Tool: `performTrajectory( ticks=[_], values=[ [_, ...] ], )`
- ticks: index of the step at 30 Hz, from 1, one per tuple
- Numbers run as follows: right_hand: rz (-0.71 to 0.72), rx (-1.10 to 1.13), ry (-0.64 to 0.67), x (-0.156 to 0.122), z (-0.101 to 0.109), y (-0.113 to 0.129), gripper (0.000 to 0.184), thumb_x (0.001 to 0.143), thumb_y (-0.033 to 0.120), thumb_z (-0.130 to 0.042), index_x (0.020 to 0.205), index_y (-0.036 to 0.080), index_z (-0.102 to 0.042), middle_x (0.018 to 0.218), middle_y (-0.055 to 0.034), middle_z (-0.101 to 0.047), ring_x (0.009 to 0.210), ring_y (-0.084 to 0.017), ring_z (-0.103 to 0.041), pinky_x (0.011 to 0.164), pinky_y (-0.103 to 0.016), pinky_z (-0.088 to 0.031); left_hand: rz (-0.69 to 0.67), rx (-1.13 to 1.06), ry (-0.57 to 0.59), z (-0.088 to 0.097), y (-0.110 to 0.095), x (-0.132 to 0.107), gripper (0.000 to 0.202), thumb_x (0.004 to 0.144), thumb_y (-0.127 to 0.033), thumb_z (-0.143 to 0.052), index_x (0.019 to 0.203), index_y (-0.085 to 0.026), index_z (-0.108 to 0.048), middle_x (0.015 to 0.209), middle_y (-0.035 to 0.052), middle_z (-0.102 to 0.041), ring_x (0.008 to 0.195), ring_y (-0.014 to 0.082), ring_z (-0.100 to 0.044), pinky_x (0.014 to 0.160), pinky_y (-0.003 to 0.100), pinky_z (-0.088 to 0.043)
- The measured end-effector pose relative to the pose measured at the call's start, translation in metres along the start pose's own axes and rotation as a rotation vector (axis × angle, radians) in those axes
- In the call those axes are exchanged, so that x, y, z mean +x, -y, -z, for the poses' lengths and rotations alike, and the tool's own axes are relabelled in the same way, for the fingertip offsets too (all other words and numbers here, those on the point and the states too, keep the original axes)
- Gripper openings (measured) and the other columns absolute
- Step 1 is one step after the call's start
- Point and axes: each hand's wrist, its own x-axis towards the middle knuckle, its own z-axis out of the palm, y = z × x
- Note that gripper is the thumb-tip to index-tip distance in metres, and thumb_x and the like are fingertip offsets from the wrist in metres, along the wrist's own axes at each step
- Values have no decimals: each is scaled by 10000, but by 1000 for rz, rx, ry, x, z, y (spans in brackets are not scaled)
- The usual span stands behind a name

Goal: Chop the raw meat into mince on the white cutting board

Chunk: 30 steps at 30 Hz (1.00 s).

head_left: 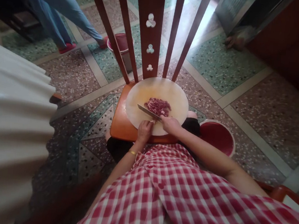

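A round, pale cutting board (134, 99) lies on the seat of a wooden chair in front of me. Chopped dark red meat (157, 105) is heaped at its middle. My right hand (171, 124) grips the handle of a knife (149, 112), its blade pointing left along the near side of the heap. Near the front edge of the board, just below the blade, my left hand (145, 130) has its fingers bent and closed on a small piece of meat at the fingertips, mostly hidden by them.
The slatted back of the chair (153, 33) rises behind the board. A red basin (216, 137) sits on the floor at right, and a bucket (122, 44) stands beyond the chair. Another person's legs (56, 0) are at upper left. A pale cloth (9, 128) hangs at left.
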Motion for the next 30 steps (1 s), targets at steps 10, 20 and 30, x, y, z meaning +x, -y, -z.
performTrajectory(
  ticks=[10,20,30],
  values=[
    [60,-18,5,-34,-15,-12,310,903,231,-291,1162,171,-452,916,-127,-648,851,-227,-622,723,-306,-445,-83,-113,6,-1,5,1,194,866,-206,-412,951,-164,-581,935,103,-601,920,199,-527,811,358,-429],
    [70,-43,58,-20,-7,3,408,901,189,-277,1303,203,-344,968,-139,-647,837,-231,-628,681,-314,-450,-164,-187,85,-6,13,6,239,799,-165,-487,1019,-169,-581,969,106,-617,961,213,-535,818,356,-458],
    [125,-63,-23,11,4,5,293,889,192,-321,1146,186,-462,981,-141,-639,903,-227,-615,709,-297,-443,-119,-78,70,-3,2,8,178,856,-216,-429,880,-173,-599,794,78,-585,805,187,-522,728,326,-438]
  ],
)
